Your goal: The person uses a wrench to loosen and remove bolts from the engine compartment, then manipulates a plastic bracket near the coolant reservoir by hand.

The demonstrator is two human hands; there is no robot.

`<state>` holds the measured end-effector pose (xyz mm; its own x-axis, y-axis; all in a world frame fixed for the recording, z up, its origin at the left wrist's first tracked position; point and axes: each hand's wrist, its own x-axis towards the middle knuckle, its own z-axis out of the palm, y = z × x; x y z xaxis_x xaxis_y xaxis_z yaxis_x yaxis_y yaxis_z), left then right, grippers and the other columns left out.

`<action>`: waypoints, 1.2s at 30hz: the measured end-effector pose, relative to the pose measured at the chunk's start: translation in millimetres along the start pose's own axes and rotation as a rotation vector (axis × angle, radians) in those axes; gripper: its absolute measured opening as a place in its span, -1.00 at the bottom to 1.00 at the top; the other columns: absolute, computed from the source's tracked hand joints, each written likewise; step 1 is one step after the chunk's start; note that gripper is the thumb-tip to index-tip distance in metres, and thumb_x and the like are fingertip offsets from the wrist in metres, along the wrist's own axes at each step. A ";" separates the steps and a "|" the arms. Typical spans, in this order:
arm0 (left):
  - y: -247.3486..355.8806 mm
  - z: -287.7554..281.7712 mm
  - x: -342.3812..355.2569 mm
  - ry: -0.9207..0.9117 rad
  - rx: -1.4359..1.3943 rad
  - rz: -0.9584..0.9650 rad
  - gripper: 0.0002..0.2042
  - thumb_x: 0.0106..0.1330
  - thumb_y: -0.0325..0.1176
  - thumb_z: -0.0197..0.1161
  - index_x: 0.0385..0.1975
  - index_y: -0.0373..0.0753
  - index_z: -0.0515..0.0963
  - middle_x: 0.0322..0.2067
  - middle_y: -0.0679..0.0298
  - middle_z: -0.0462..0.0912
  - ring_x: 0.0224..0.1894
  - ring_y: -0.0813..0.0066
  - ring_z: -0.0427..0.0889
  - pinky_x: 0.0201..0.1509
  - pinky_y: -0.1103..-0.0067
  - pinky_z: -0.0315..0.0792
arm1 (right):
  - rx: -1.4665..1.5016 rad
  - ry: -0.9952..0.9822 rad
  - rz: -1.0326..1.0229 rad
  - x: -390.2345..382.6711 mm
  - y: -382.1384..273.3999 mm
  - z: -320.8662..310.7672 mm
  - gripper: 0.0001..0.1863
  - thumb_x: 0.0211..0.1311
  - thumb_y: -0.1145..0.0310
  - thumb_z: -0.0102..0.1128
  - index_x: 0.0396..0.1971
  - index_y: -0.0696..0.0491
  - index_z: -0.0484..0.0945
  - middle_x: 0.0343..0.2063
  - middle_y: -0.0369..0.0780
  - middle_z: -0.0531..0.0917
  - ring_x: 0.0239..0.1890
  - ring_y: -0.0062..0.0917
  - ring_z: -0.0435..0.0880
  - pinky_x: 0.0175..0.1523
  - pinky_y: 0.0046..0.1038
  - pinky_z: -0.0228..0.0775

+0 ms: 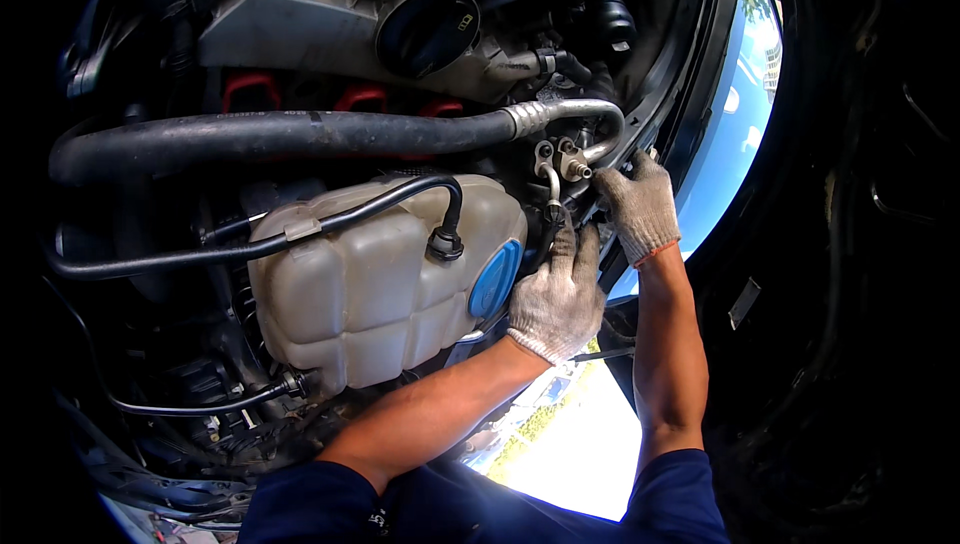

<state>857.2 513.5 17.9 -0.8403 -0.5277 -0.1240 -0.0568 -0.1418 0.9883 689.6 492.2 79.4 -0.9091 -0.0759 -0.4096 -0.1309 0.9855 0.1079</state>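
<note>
Both hands wear off-white knitted gloves with dirty fingers. My left hand is beside the blue cap of a cloudy plastic coolant tank. Its fingers stretch away from me, tips at a thin bent metal pipe and a dark hose; I see nothing held. Farther right, my right hand lies at the edge of the engine bay. The thumb points toward a metal pipe fitting and stands apart from the bent fingers, whose tips are hidden.
A thick black hose crosses above the tank and joins a curved metal pipe. A thinner black hose plugs into the tank's top. Behind them lies the engine cover with a black oil cap. The windshield borders the right side.
</note>
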 end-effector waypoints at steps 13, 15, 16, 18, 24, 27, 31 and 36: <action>1.5 -3.6 -0.8 -0.003 0.036 0.026 -0.52 0.11 -0.47 0.30 0.09 -0.49 0.57 0.23 -0.69 0.29 -0.21 -0.23 0.78 -0.36 0.34 0.69 | 0.213 -0.021 -0.125 -12.7 5.5 -0.4 -0.57 0.16 0.30 0.38 -0.08 0.31 0.56 -0.44 -0.17 0.72 -0.42 -0.55 0.66 -0.23 -0.43 0.57; 4.3 -3.1 0.1 0.097 -0.032 0.003 -0.55 0.10 -0.55 0.28 0.07 -0.47 0.57 0.26 -0.63 0.30 -0.30 -0.19 0.79 -0.34 0.31 0.70 | 0.199 -0.012 -0.127 -12.9 14.7 2.7 -0.34 0.20 0.18 0.43 0.13 0.39 0.48 -0.52 -0.23 0.65 -0.46 -0.56 0.62 -0.28 -0.44 0.53; 9.5 -5.5 -1.2 0.112 -0.082 -0.023 -0.59 0.11 -0.58 0.26 0.02 -0.45 0.57 0.25 -0.54 0.35 -0.26 -0.21 0.77 -0.29 0.30 0.71 | 0.189 0.012 -0.134 -16.5 18.2 4.2 -0.24 0.21 0.14 0.45 0.21 0.42 0.43 -0.53 -0.24 0.64 -0.46 -0.56 0.62 -0.30 -0.45 0.52; 14.6 -9.2 8.1 0.258 -0.112 0.073 -0.64 0.14 -0.58 0.23 -0.01 -0.45 0.55 0.18 -0.43 0.45 -0.20 -0.17 0.76 -0.19 0.29 0.71 | 0.264 0.015 -0.147 -18.5 30.8 8.3 -0.05 0.26 0.07 0.44 0.41 0.42 0.24 -0.50 -0.26 0.59 -0.43 -0.62 0.58 -0.27 -0.52 0.50; 70.3 -21.4 135.9 0.292 0.140 0.192 -0.61 0.23 -0.38 0.24 0.02 -0.47 0.53 -0.13 -0.10 0.66 -0.14 0.03 0.75 -0.02 0.22 0.67 | 1.026 0.171 -0.174 -1.0 84.7 52.9 -0.45 0.41 0.29 0.31 0.27 0.22 0.38 -0.44 -0.31 0.62 -0.44 -0.67 0.57 -0.29 -0.60 0.47; 95.7 -17.5 231.6 -0.442 0.390 -0.181 -0.51 0.28 -0.18 0.32 0.10 -0.43 0.59 0.04 -0.09 0.69 0.03 0.15 0.72 0.14 0.29 0.59 | 1.228 0.258 -0.027 3.7 82.2 53.3 -0.72 0.38 0.37 0.27 -0.01 0.19 0.56 -0.47 -0.29 0.64 -0.56 -0.68 0.51 -0.48 -0.58 0.36; 14.0 25.9 297.1 -1.067 0.124 -0.393 -0.39 0.24 0.02 0.50 0.20 -0.25 0.65 0.26 0.12 0.63 0.31 0.25 0.53 0.49 0.39 0.22 | 1.397 0.214 -0.017 9.4 79.8 59.2 -0.79 0.37 0.37 0.29 -0.19 0.21 0.57 -0.61 -0.29 0.58 -0.69 -0.64 0.46 -0.59 -0.55 0.26; 7.3 27.6 288.3 -1.121 -0.101 -0.583 -0.55 0.27 -0.13 0.50 0.09 -0.22 0.71 0.10 0.20 0.75 0.14 0.41 0.67 0.38 0.46 0.41 | 1.505 0.104 -0.065 6.7 90.2 65.0 -0.82 0.39 0.40 0.30 -0.22 0.19 0.53 -0.68 -0.28 0.54 -0.75 -0.65 0.43 -0.65 -0.54 0.22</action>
<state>599.6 383.5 -8.1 -0.7017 0.6233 -0.3452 -0.5712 -0.2026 0.7954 697.4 590.4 27.5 -0.9495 -0.0709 -0.3056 0.2857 0.2067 -0.9358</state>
